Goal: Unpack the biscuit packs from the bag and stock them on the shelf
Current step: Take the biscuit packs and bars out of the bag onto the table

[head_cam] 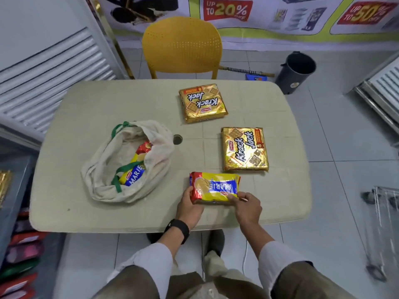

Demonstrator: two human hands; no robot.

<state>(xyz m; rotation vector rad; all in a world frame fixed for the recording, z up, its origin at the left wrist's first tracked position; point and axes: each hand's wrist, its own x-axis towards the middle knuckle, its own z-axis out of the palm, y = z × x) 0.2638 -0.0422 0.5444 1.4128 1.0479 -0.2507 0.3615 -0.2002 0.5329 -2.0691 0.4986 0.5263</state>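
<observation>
A yellow, red and blue Marie biscuit pack [216,187] lies on the beige table [86,117] near its front edge. My left hand [190,205] grips the pack's left end and my right hand [246,205] holds its right end. An open cream cloth bag [103,156] with green handles sits to the left, with another Marie pack [132,175] and a red pack showing inside. Two gold Krack Jack packs lie flat on the table: one at the back [203,102], one at the right [245,148].
A yellow chair [182,46] stands behind the table. A dark bin [295,71] is on the tiled floor at the back right. Shelving with coloured packs [19,251] runs along the left edge. A wire rack [382,229] stands at the right.
</observation>
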